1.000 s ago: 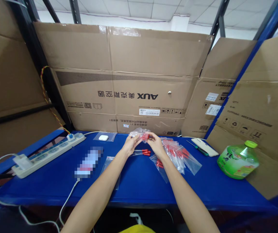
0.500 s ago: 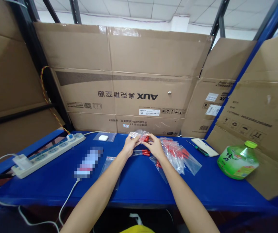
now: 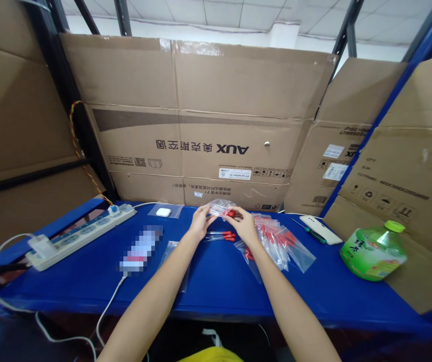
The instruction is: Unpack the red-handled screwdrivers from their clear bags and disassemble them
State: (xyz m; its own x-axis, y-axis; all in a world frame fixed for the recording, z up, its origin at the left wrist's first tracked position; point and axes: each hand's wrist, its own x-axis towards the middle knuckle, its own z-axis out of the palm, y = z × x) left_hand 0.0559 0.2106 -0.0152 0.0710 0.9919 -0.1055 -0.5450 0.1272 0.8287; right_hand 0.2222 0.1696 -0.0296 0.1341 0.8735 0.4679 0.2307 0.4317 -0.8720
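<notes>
A clear plastic bag (image 3: 220, 206) with thin, red-ended sticks inside is up between my hands, over the back of the blue table. My left hand (image 3: 200, 222) pinches its left side. On the right, my right hand (image 3: 243, 224) grips the same bag by the red ends. Just below lie several loose thin sticks with red ends (image 3: 221, 236); their exact kind is too small to make out. Beside my right forearm spreads a pile of clear zip bags (image 3: 276, 240) holding more red-ended pieces. An empty-looking clear bag (image 3: 183, 281) is partly hidden under my left forearm.
A white power strip (image 3: 83, 234) and a phone-like blurred device (image 3: 140, 250) on a cable lie left. Behind it is a white case (image 3: 163, 212) on a bag. Rightward are a green screwdriver (image 3: 316, 234), a white flat object (image 3: 321, 230) and a green bottle (image 3: 373, 254). Cardboard (image 3: 200, 80) walls the back.
My left hand has shifted slightly away from my right, and more of the bag's clear part shows between them. The whole view has moved a little.
</notes>
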